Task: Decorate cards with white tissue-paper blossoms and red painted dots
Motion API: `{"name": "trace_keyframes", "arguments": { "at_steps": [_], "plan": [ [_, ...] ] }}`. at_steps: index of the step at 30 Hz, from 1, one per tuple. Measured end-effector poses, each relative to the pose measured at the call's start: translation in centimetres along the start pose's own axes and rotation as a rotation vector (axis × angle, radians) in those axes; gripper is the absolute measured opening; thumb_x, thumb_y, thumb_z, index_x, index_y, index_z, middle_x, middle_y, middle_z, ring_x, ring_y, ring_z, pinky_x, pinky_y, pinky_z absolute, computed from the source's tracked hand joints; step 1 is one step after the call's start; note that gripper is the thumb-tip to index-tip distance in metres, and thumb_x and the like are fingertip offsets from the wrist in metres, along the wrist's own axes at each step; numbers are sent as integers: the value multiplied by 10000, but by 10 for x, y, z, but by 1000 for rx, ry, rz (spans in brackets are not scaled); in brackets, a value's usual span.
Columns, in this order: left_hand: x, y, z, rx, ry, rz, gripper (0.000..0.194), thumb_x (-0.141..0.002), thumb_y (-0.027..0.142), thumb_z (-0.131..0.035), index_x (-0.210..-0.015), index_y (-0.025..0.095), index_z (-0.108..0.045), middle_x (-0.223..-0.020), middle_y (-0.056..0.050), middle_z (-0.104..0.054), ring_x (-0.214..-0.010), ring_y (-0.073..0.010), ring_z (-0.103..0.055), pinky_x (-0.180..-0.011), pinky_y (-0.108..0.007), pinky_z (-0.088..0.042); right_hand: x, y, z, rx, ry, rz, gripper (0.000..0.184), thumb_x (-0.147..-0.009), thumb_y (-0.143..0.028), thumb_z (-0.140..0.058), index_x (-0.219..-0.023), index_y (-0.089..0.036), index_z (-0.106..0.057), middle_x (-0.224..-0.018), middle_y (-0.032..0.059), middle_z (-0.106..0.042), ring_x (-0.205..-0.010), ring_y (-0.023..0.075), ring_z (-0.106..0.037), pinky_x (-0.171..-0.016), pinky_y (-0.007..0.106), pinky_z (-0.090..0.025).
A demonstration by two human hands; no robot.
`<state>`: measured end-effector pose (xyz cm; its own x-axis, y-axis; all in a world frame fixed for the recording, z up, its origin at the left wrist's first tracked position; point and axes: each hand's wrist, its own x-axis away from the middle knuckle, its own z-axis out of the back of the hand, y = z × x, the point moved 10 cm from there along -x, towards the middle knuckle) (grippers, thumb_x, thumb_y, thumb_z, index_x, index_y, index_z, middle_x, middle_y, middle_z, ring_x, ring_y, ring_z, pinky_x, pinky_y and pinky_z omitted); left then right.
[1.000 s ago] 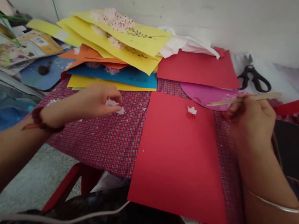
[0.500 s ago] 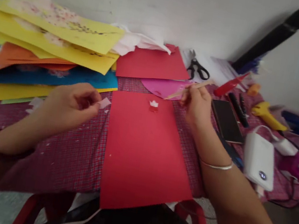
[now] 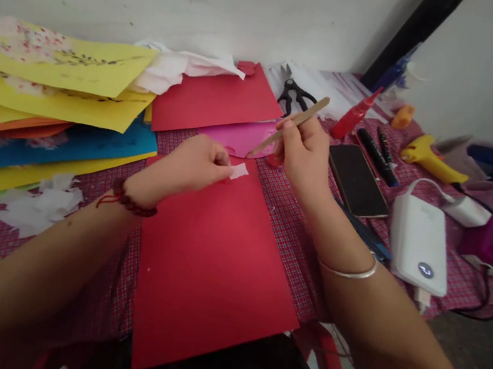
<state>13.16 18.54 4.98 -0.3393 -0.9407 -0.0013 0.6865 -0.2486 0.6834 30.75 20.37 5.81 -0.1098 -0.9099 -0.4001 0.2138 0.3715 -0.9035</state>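
Note:
A sheet of red paper (image 3: 218, 262) lies lengthwise in front of me on the checked cloth. Over its far part, my left hand (image 3: 199, 167) pinches a small pale pink paper piece (image 3: 240, 172). A bit of red shows just below that piece; the white scrap seen earlier on the sheet is hidden. My right hand (image 3: 303, 156) grips a wooden craft stick (image 3: 309, 112) like a pen. Its lower tip points down at the near edge of a pink sheet (image 3: 231, 135) with red smears, just beyond the red paper.
Decorated yellow sheets (image 3: 46, 101) and torn white paper scraps (image 3: 42, 204) lie at left. Black scissors (image 3: 295, 93), a red bottle (image 3: 352, 117), a phone (image 3: 358, 180), a yellow glue gun (image 3: 430, 158) and a white power bank (image 3: 420, 244) spread along the right.
My left hand has moved right with the paper piece, from beside the red sheet to above its far part. The stick in my right hand now tilts more steeply. The view has shifted right.

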Motion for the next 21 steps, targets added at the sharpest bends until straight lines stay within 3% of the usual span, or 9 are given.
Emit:
{"name": "trace_keyframes", "arguments": {
  "at_steps": [3,5,10,14,18,21],
  "plan": [
    [-2,8,-3,0,-32,30,272,-784,373,-673,-583,191,-656,-588,-43,-643,-648,-201,-625,-580,-311,-452,0,-3,6,-35,37,-17,271,-997,-505,-466,-996,-259,-580,-632,-24,-565,-586,131,-595,-547,268,-468],
    [3,15,2,72,14,43,269,-804,366,-662,-598,198,-617,-612,-41,-660,-649,-189,-632,-573,-297,-463,2,-5,1,-81,9,-29,279,-997,-515,-461,-1041,-261,-567,-662,-22,-605,-603,125,-614,-550,255,-477],
    [13,11,11,282,145,83,226,-769,240,-658,-624,209,-488,-561,22,-551,-581,-131,-599,-551,-244,-466,17,-14,-34,-199,-165,32,227,-975,-457,-524,-989,-230,-533,-832,9,-684,-743,120,-664,-685,264,-535],
    [8,-1,6,415,127,85,194,-679,158,-656,-645,203,-470,-557,49,-516,-542,-105,-571,-522,-211,-433,26,-15,-50,-204,-241,50,197,-972,-416,-524,-983,-219,-532,-898,29,-692,-804,132,-673,-734,288,-537],
    [3,-7,3,453,57,105,109,-655,147,-649,-697,185,-556,-610,27,-591,-576,-114,-586,-551,-217,-431,22,-19,-35,-154,-160,94,215,-982,-432,-513,-988,-224,-567,-784,5,-653,-724,134,-644,-720,301,-525],
    [4,-7,11,342,57,94,75,-729,215,-638,-676,175,-602,-598,17,-577,-565,-110,-530,-524,-220,-364,16,-25,-16,-60,-54,153,248,-987,-452,-508,-978,-227,-610,-764,8,-621,-727,148,-626,-718,314,-511]
  ]
}}
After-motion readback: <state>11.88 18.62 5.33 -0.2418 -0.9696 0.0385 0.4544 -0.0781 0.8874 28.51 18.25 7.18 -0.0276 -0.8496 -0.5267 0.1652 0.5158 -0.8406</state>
